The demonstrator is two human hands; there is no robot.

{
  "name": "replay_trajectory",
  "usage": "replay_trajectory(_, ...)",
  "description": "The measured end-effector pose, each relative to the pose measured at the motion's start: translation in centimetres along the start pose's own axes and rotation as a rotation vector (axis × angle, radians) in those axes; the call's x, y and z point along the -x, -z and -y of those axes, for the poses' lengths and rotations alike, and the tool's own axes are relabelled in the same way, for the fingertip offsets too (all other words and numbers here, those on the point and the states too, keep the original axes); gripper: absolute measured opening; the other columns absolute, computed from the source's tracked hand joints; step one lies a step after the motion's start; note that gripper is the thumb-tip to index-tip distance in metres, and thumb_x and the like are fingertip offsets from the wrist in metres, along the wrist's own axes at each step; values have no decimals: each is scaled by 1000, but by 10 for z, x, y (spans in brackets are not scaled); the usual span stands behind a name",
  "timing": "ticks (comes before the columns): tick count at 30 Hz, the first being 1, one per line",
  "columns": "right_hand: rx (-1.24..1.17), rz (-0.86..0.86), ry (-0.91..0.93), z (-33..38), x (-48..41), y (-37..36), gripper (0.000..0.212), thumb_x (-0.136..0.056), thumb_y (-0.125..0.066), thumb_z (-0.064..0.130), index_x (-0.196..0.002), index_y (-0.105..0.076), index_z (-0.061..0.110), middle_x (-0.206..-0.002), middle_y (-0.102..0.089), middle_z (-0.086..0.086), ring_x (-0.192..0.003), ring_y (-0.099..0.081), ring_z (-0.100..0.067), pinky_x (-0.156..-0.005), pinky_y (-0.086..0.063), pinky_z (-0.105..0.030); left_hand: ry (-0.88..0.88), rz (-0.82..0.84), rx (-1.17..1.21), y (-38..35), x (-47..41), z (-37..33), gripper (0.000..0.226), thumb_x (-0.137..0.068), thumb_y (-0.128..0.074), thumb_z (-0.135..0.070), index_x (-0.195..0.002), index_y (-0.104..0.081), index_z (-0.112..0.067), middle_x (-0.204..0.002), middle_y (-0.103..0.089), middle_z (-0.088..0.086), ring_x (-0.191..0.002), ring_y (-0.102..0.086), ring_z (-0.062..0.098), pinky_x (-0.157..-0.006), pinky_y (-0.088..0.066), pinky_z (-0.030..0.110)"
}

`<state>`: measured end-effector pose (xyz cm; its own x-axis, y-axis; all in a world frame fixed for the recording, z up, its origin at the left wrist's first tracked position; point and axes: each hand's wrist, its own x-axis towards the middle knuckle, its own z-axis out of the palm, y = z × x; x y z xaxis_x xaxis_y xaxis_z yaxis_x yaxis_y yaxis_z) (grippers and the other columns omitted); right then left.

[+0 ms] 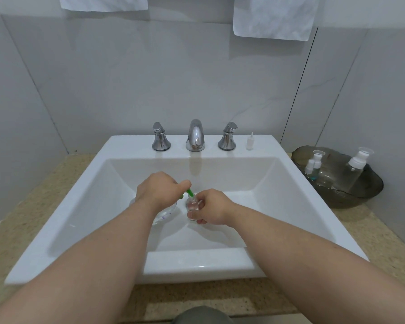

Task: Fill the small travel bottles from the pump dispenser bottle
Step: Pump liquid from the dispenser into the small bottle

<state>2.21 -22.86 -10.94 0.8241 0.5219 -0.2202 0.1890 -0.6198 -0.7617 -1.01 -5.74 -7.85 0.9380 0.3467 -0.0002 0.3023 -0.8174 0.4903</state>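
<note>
Over the sink [126, 146] basin. Left hand [158, 189]: fingers curled down over the head of the clear pump bottle [164, 215], which stands in the basin's left half. Its green spout [189, 192] slants down to the open mouth of the small bottle [192, 204], held upright near the drain. Right hand [212, 210]: thumb and fingertips pinch that bottle's sides; the other fingers are loosely bent. Back rim, right of the taps: a white spray top [250, 141], upright. Counter, far right: dark bowl [360, 197] holding more spray bottles [357, 169].

Left hand [158, 190], right hand [212, 210], seemingly curled
</note>
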Motion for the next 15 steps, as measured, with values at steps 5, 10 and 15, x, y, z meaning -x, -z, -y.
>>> replay_trajectory(5, -19, -3, -22, -1, 0, 2, 20, -87, -79, 17, -102, -66, 13, -83, -70, -2, -71, -72, -17, -85, -62, -37, 2, -20, -18, -1, 2, 1, 58, -83, -56, -68, -56, -62, -17, -58, -57, -3, -65, -57, 21, -60, -39, 29)
replay_trajectory(10, -39, -1, -61, -1, 3, 5, 22, -87, -78, 17, -104, -68, 8, -87, -69, -5, -73, -70, -20, -85, -61, -37, -7, -15, -20, -1, 4, 1, 67, -88, -54, -74, -57, -63, -16, -59, -60, -3, -68, -60, 19, -60, -39, 30)
replay_trajectory(15, -8, 11, -92, 1, 8, 7, 25, -88, -75, 16, -110, -68, 4, -84, -66, -4, -68, -66, -19, -76, -59, -31, -15, -17, -41, -4, 2, 1, 71, -86, -51, -77, -76, -77, -12, -78, -74, 4, -79, -67, 20, -66, -45, 31)
